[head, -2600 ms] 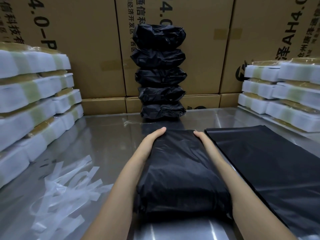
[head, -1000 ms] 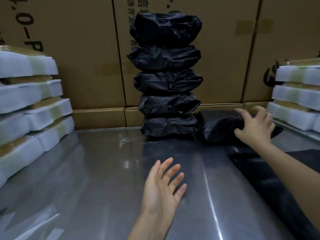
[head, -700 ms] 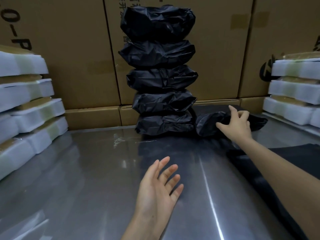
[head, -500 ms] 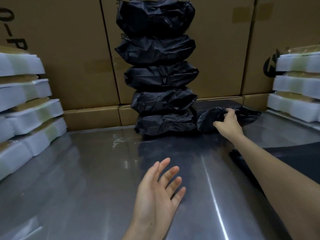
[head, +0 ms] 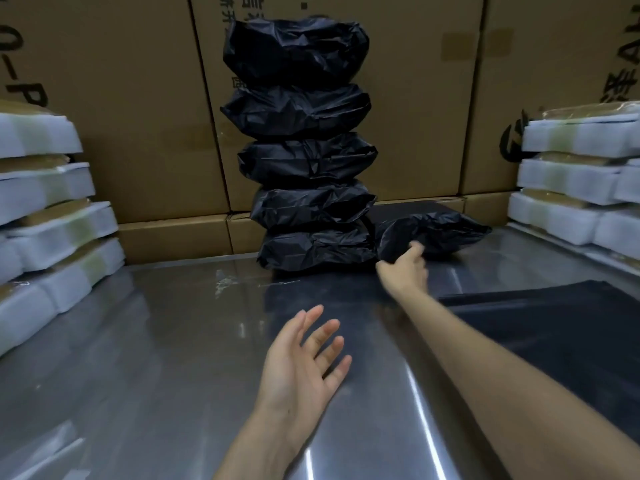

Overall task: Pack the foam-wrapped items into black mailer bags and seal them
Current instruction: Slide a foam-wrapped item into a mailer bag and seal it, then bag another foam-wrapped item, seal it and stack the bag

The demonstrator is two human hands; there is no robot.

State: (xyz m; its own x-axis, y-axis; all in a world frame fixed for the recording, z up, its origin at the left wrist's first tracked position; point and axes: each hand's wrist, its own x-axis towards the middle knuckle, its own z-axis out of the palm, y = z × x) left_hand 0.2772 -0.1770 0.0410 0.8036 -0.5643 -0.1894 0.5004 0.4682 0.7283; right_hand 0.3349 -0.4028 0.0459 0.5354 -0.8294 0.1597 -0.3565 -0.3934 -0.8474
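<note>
Several sealed black mailer bags (head: 304,161) stand in one stack against the back boxes. Another packed black bag (head: 436,233) lies on the steel table (head: 156,341), just right of the stack's base and touching it. My right hand (head: 403,270) reaches out to that bag's near left corner, with its fingers curled on the plastic. My left hand (head: 301,358) hovers over the middle of the table, fingers spread and holding nothing. Flat empty mailer bags (head: 554,327) lie under my right forearm.
Foam-wrapped items are stacked along the left edge (head: 52,216) and at the right (head: 575,188). Large cardboard boxes (head: 138,98) wall off the back. A scrap of clear film (head: 225,282) lies near the stack.
The packed bag left my two hands and now lies beside the stack. My right hand slid left along it to its near corner, nudging it against the stack. The left hand stayed open.
</note>
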